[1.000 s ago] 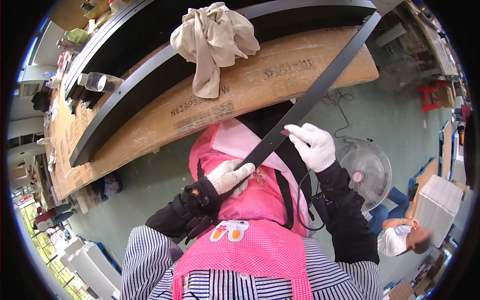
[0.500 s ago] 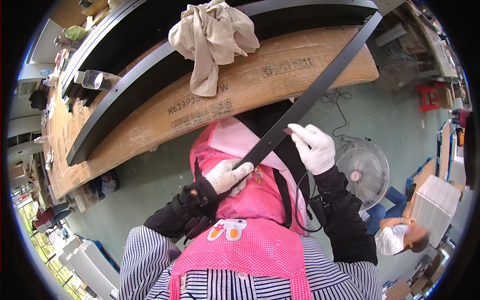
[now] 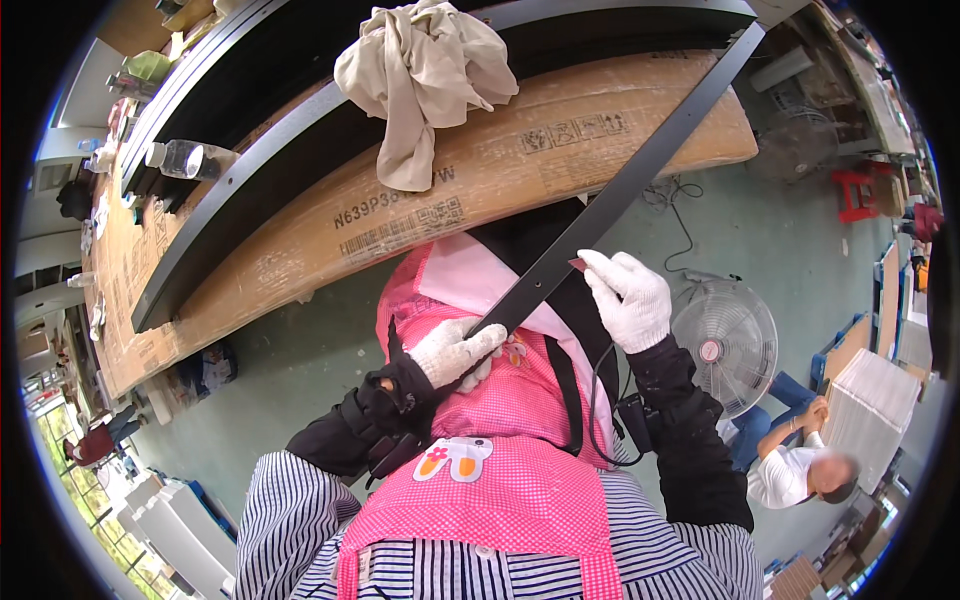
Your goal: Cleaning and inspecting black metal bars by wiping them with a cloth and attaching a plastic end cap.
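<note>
Observed in the closed grip of the gloved left hand: near end of a long black strip, slanting from before the pink apron up to the right, across the view of the cardboard-covered table. Noted in the gloved right hand: a small dark-red piece, pinched by the fingertips beside the strip; contact with strip not determinable. Recorded at the table: a curved-looking black rail, with a bunched beige cloth draped over it.
</note>
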A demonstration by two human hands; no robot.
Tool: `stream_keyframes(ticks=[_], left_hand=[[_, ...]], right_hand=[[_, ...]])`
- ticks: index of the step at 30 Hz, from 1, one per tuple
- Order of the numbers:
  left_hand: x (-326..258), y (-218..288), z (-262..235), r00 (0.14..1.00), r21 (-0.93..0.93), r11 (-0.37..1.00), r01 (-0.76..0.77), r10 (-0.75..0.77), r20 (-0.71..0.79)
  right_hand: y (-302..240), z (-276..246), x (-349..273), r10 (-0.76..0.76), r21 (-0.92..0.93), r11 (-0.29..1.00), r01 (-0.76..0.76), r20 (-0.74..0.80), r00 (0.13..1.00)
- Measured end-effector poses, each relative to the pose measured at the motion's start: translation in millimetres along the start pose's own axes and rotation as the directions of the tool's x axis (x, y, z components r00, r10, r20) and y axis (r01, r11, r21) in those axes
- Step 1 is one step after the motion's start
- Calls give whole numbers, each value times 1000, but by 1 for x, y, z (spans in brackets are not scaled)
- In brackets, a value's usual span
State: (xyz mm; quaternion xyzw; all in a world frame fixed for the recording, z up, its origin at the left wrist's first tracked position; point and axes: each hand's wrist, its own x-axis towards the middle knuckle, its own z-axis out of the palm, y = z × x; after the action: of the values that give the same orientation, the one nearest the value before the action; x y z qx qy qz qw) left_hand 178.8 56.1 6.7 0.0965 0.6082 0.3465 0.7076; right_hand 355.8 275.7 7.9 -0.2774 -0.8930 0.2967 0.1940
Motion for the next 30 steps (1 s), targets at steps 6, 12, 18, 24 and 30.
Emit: stream_keyframes(ticks=[6, 12, 18, 24, 30], left_hand=[[-1, 2, 1, 1000, 6, 1000, -1, 1, -8], [0, 2, 1, 1000, -11, 1000, 9, -10, -17], [-4, 5, 0, 1000, 7, 1000, 4, -4, -7], [-25, 1, -5, 995, 119, 991, 61, -51, -86], [-62, -23, -28, 997, 143, 988, 54, -45, -63]], right_hand=[[-1, 0, -1, 16, -17, 1000, -16, 23, 1000], [-1, 1, 1, 22, 32, 999, -23, 9, 1000], [18, -5, 13, 143, 10, 990, -143, -174, 974], [-44, 28, -22, -240, 33, 971, 238, 77, 968], [42, -12, 56, -91, -150, 987, 51, -278, 956]])
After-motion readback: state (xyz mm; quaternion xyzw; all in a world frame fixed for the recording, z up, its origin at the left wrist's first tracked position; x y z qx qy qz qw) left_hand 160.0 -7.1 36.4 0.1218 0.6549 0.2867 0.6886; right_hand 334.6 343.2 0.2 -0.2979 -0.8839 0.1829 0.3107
